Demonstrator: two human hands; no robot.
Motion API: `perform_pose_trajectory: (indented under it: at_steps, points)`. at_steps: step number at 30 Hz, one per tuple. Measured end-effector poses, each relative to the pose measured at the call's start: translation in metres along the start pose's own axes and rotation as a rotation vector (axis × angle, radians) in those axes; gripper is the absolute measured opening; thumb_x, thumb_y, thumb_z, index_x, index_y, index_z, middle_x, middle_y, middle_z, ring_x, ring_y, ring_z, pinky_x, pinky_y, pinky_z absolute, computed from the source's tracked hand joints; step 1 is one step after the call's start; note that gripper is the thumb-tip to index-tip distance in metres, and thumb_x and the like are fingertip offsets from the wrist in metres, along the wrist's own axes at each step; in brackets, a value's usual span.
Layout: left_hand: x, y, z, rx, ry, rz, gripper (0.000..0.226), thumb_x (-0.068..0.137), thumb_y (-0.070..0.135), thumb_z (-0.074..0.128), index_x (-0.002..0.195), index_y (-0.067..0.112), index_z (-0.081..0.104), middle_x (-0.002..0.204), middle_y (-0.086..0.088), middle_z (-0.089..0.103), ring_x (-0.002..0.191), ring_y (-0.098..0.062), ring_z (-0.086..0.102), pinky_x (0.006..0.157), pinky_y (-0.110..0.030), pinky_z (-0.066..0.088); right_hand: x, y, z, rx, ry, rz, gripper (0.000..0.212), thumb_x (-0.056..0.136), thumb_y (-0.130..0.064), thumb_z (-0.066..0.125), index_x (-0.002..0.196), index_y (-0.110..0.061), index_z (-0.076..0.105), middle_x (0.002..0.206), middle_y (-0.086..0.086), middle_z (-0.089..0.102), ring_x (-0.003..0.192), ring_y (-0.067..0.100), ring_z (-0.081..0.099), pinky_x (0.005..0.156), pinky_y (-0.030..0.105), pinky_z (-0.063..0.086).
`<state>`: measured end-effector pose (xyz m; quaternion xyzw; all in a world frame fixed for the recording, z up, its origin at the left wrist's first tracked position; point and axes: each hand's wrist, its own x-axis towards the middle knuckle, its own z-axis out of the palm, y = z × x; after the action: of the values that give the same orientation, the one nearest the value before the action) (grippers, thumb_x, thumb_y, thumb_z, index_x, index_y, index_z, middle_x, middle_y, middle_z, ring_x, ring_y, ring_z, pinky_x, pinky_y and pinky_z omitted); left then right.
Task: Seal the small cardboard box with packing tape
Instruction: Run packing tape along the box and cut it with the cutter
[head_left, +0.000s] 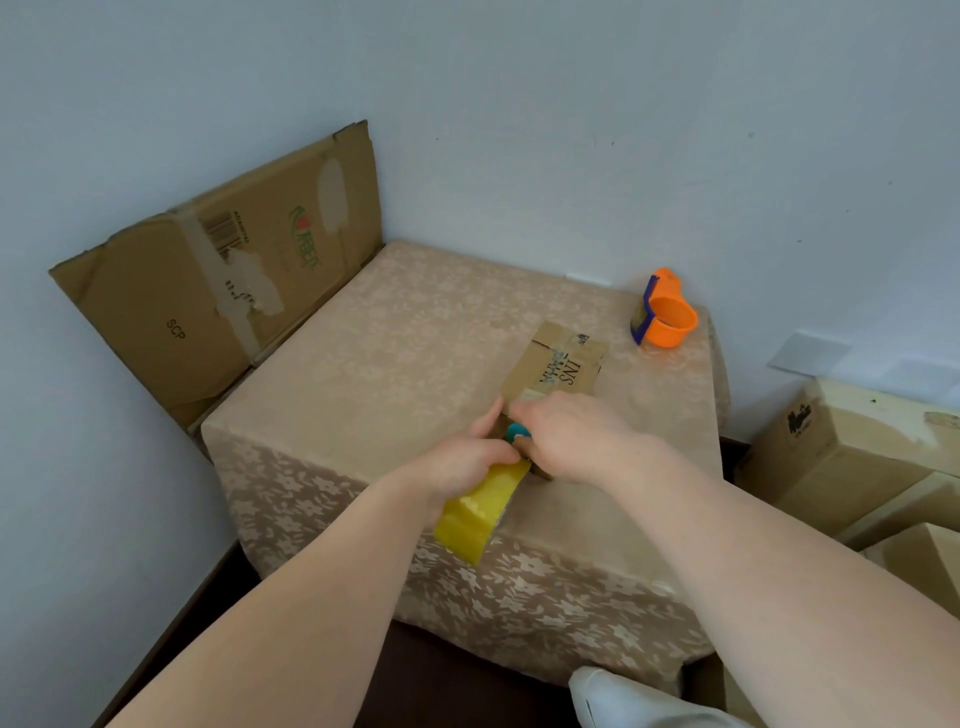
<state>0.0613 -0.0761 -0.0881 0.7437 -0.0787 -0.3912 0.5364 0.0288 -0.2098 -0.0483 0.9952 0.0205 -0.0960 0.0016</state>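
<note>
The small cardboard box (561, 364) lies flat on the cloth-covered table (395, 353), black print on its top. At the box's near end my left hand (467, 462) grips a yellowish roll of packing tape (480, 512), which hangs over the table's front edge. My right hand (576, 436) rests on the near end of the box, fingers curled over something small and teal (518, 431) that I cannot identify. The box's near end is hidden by both hands.
An orange and blue tape dispenser (665, 309) stands at the table's far right corner. A flattened large carton (218, 280) leans on the wall at the left. More cardboard boxes (852, 467) are stacked at the right. A white shoe (623, 696) shows below.
</note>
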Motion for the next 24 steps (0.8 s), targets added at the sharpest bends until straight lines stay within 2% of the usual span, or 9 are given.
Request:
perform_pose_trajectory:
  at_steps: [3,6,9,13,16,19,24]
  points:
    - [-0.001,0.000,0.001,0.006,-0.017,0.011,0.083,0.078,0.023,0.058,0.146,0.041,0.013,0.150,-0.005,0.037,0.133,-0.029,0.040,0.113,-0.046,0.029,0.001,-0.002,0.000,0.007,-0.014,0.023,0.029,0.095,-0.029,0.045,0.123,-0.022,0.051,0.114,0.010,0.061,0.100,0.030,0.060,0.066,0.034,0.041]
    - [-0.002,0.001,0.002,-0.002,-0.011,0.018,0.091,0.068,0.027,0.059,0.146,0.040,0.013,0.149,-0.005,0.039,0.133,-0.028,0.040,0.113,-0.045,0.029,0.002,-0.005,-0.001,0.014,-0.021,0.035,0.028,0.095,-0.026,0.045,0.121,-0.021,0.051,0.112,0.010,0.061,0.098,0.030,0.060,0.064,0.033,0.039]
    - [0.000,0.000,0.003,-0.009,-0.013,0.028,0.083,0.079,0.020,0.057,0.147,0.038,0.013,0.148,-0.006,0.040,0.133,-0.027,0.040,0.113,-0.044,0.029,0.002,-0.009,-0.003,-0.001,-0.022,0.040,0.028,0.094,-0.021,0.045,0.121,-0.021,0.052,0.111,0.011,0.059,0.097,0.030,0.059,0.064,0.034,0.038]
    - [0.000,0.000,0.004,0.004,-0.021,0.042,0.080,0.080,0.019,0.057,0.147,0.036,0.016,0.146,-0.006,0.043,0.132,-0.026,0.042,0.113,-0.043,0.029,0.003,-0.013,-0.003,-0.001,-0.014,0.036,0.034,0.091,-0.014,0.043,0.123,-0.020,0.051,0.113,0.012,0.058,0.101,0.033,0.058,0.067,0.034,0.037]
    - [-0.001,0.001,0.006,0.004,-0.014,0.032,0.090,0.067,0.029,0.058,0.146,0.040,0.018,0.144,-0.007,0.046,0.131,-0.028,0.043,0.112,-0.045,0.030,0.004,-0.012,-0.004,-0.009,-0.025,0.024,0.036,0.091,-0.014,0.043,0.125,-0.021,0.050,0.114,0.013,0.058,0.103,0.034,0.057,0.067,0.034,0.036]
    - [0.000,0.001,0.006,0.003,0.001,0.024,0.090,0.063,0.032,0.058,0.144,0.042,0.021,0.143,-0.007,0.047,0.130,-0.028,0.044,0.111,-0.044,0.032,0.005,-0.010,-0.005,0.013,-0.026,0.025,0.034,0.092,-0.018,0.045,0.125,-0.023,0.051,0.113,0.012,0.059,0.101,0.032,0.058,0.067,0.034,0.037]
    - [0.001,0.001,0.004,0.026,0.001,0.020,0.081,0.077,0.025,0.055,0.146,0.042,0.017,0.146,-0.007,0.043,0.133,-0.029,0.040,0.113,-0.045,0.029,0.006,-0.006,-0.009,0.010,-0.037,0.025,0.030,0.094,-0.020,0.047,0.124,-0.023,0.053,0.111,0.010,0.061,0.098,0.029,0.059,0.066,0.033,0.040]
